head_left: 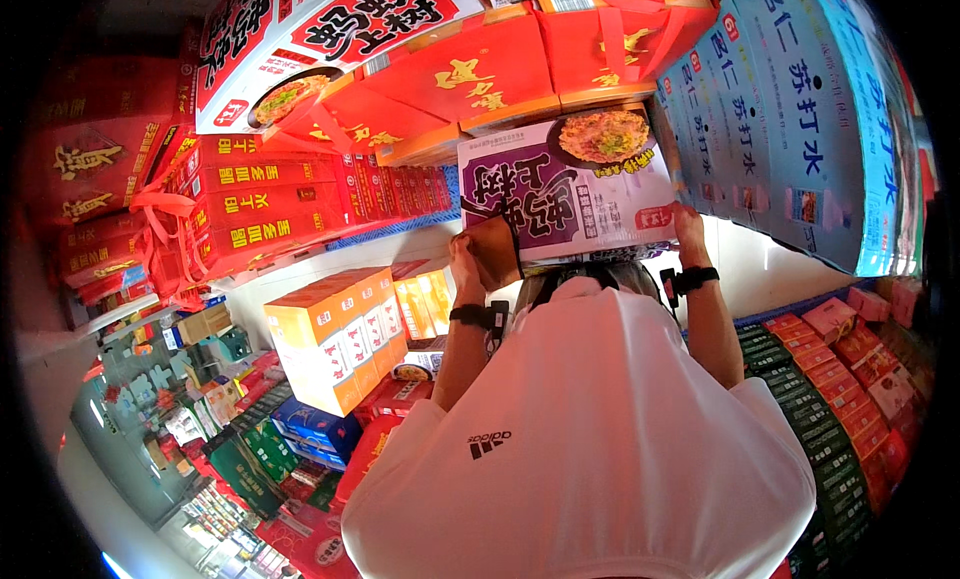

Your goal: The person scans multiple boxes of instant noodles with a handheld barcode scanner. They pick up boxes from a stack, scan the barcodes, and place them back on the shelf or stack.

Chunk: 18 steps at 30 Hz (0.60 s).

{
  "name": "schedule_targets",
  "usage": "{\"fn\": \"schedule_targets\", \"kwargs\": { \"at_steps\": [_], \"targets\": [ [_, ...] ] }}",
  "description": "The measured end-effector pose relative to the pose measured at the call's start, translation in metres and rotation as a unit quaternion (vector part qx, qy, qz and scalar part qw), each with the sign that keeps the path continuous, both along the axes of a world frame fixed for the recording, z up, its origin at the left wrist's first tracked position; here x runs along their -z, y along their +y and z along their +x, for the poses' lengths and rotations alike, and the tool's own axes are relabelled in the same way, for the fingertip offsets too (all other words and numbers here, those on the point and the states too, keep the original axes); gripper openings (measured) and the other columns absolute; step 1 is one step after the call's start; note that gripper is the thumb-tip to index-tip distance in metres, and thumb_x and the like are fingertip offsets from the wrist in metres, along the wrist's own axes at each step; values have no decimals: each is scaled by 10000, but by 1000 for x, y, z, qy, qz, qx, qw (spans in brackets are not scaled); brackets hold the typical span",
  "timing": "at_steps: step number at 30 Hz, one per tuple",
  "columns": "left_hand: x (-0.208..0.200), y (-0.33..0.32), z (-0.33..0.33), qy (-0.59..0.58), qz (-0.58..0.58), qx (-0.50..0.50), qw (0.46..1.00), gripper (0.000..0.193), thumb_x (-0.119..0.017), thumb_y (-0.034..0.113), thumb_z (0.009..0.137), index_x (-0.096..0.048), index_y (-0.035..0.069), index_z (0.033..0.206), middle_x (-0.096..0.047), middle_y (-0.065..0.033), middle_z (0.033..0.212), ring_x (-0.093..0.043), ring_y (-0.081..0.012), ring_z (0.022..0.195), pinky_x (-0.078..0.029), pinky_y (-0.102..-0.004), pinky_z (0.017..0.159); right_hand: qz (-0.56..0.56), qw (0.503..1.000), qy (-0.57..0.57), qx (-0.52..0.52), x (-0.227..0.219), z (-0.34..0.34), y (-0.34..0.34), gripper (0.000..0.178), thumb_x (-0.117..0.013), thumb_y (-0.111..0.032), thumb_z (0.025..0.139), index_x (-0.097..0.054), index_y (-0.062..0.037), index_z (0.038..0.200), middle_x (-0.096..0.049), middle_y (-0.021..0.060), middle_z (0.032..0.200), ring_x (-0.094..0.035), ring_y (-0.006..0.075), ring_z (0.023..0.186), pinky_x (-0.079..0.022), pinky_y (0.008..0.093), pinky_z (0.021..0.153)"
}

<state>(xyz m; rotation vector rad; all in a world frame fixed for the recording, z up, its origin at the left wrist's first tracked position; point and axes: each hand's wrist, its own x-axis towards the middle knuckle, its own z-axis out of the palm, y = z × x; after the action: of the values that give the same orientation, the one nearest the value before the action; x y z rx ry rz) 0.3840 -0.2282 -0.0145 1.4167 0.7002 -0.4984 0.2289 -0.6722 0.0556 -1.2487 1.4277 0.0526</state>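
In front of me is a white and purple carton (515, 194) with a picture of a noodle dish on its upper face. My left hand (465, 266) is at its near left corner, closed on a brown flap-like cardboard piece (495, 254) there. At the near right corner my right hand (688, 231) grips the carton's edge, its fingers partly hidden. Behind the carton stands a row of red and orange gift boxes (490, 74). To its right rises a stack of light blue cartons (770, 109).
Red drink cases (260, 199) with ribbon handles fill the left shelf. Larger white, red and black cartons (330, 39) lie on top at the back. Orange and white boxes (335, 334) stand by my left arm. Rows of dark green and red boxes (820, 419) lie at the right.
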Motion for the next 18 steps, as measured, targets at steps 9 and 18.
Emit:
{"fn": "schedule_targets", "kwargs": {
  "at_steps": [9,18],
  "targets": [
    [18,13,-3,89,-17,22,996,540,-558,425,936,-598,63,1334,-672,-143,1244,-668,-323,1106,-557,-452,937,41,992,103,-55,53,-24,-4,592,-650,-492,865,-671,-30,1234,-660,198,1242,-629,393,1128,-569,565,791],
    [55,7,-68,162,-32,43,985,624,-537,528,978,-586,45,1371,-693,-154,1237,-704,-315,1056,-587,-438,893,-70,995,53,-52,133,-65,-6,464,-622,-368,877,-730,71,982,-730,169,851,-653,266,754,-504,404,732]
  ]
}}
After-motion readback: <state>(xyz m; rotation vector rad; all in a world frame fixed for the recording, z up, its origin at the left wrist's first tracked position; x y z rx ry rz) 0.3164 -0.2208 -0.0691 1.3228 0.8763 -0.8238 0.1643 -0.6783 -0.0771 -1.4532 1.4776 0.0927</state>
